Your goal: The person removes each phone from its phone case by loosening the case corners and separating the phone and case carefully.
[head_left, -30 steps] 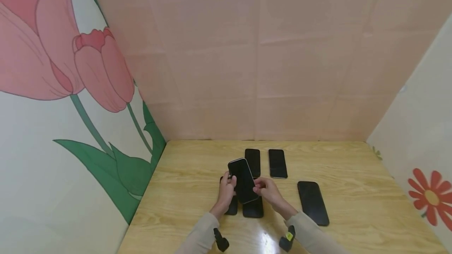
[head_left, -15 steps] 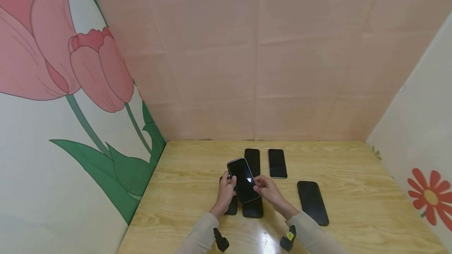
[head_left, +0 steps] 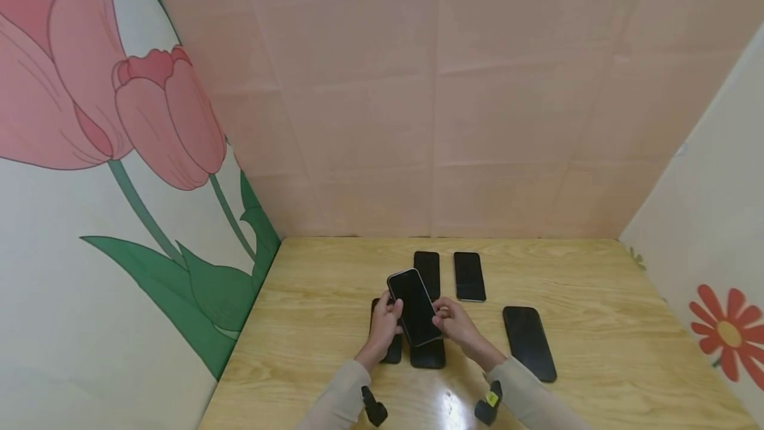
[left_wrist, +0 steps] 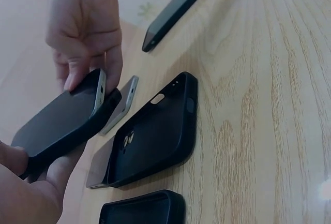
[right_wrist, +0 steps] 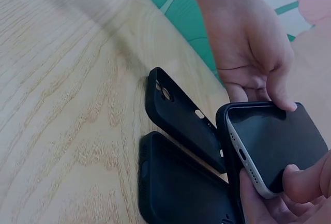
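A smartphone (head_left: 416,307) with a dark screen is held tilted above the table. Its silver bottom edge with the charging port stands partly out of a black phone case (right_wrist: 225,115), while the rest sits within the case. My left hand (head_left: 382,328) grips the cased phone by its left side, thumb on the front. At the lower right corner, my right hand (head_left: 458,324) pinches the phone, its thumb on the screen in the right wrist view. Beneath lie two black phone cases, one case (left_wrist: 160,123) beside another case (left_wrist: 147,209), hollow sides up.
Two bare phones lie farther back, a left phone (head_left: 426,269) and a right phone (head_left: 469,277). A black-edged phone (head_left: 529,344) rests to the right on the wooden table (head_left: 609,324). A pink wall covering (head_left: 358,118) rises behind the table.
Both hands and the phone have shifted slightly to the right. A bright reflection seen on the screen half a second ago is gone. The things on the table have not moved.
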Demonstrator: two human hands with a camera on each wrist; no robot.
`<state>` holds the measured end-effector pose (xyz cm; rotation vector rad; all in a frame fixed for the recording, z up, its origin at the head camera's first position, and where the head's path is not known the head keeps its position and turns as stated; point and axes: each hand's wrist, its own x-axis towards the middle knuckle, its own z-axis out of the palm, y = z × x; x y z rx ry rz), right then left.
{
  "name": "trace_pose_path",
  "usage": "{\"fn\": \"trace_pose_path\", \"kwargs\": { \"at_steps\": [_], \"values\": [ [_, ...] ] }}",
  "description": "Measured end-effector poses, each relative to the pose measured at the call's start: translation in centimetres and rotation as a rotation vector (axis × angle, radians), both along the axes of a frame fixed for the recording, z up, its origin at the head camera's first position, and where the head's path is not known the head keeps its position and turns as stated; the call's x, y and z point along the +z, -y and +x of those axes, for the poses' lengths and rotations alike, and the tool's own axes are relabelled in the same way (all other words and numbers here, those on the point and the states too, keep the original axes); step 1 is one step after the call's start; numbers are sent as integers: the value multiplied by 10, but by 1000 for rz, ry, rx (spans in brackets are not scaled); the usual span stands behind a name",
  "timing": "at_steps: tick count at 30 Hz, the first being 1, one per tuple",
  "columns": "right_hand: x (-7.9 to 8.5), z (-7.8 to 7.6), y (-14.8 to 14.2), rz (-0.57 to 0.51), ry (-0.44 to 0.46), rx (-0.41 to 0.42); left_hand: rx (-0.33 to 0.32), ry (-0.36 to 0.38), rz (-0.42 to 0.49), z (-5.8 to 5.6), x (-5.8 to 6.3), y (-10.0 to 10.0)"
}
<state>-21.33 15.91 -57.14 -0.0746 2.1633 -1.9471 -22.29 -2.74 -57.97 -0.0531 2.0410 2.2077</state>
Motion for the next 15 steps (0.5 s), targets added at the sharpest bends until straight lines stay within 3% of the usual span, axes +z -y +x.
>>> {"fn": "trace_pose_path", "kwargs": {
  "at_steps": [9,15],
  "values": [
    [0,2,0,-4,21,-30,-37,24,-12,2,-1,1],
    [-2,0,-3,9,21,-40,-10,8,-47,0,-1,2]
  ]
}}
